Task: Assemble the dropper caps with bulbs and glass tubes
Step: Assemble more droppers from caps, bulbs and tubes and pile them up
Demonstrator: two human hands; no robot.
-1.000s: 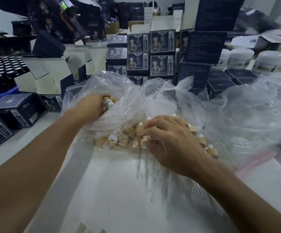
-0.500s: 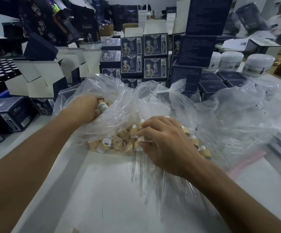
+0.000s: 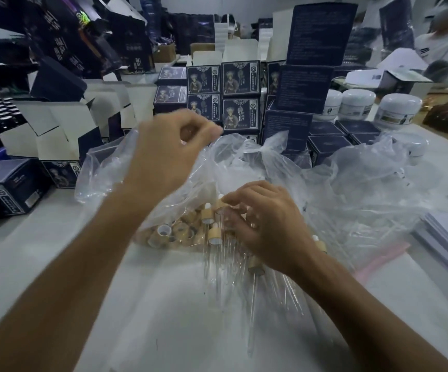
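While the left hand hovers blurred, fingers curled on something unclear, right hand fingers pinch a dropper cap

Motion-blurred left hand, its curled fingers' contents beyond telling.

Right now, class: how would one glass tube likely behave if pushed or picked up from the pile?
The glass tubes look thin and clear, so probably light and fragile. Being round and lying loose on the flat table, one would likely roll when nudged.
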